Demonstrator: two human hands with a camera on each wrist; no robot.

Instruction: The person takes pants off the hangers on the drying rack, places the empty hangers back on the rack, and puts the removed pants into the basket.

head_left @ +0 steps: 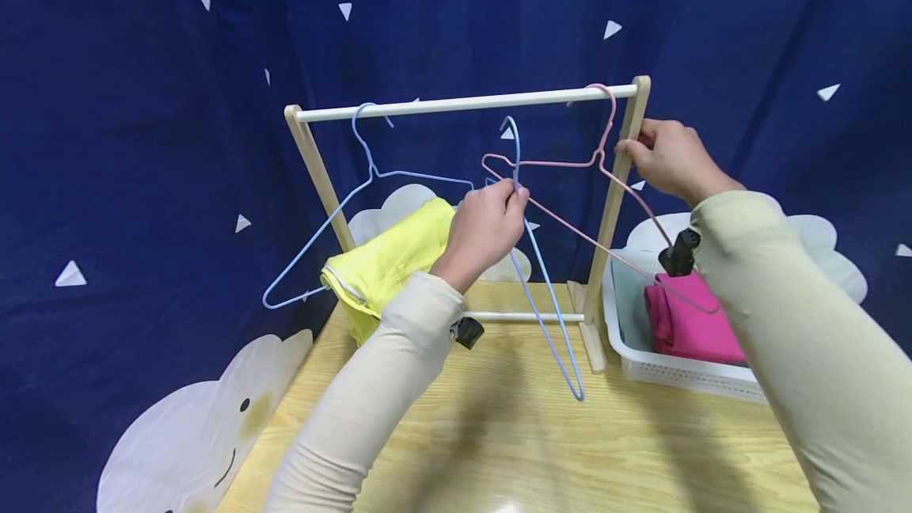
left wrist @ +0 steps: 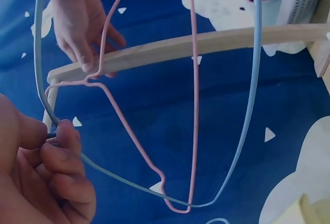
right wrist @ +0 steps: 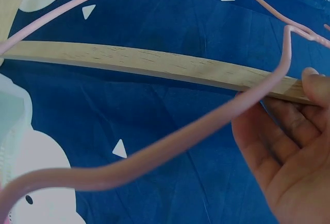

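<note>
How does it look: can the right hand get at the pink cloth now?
Probably yes, once the right hand releases the post: the pink cloth lies in an open basket nearby, with the pink hanger partly in front.

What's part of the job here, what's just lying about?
Job:
- blue hanger, pinched by left hand
- rack, gripped by right hand

Apparently just about, unheld:
- pink hanger
- yellow cloth
- basket
- magenta cloth
- curtain
- table
</note>
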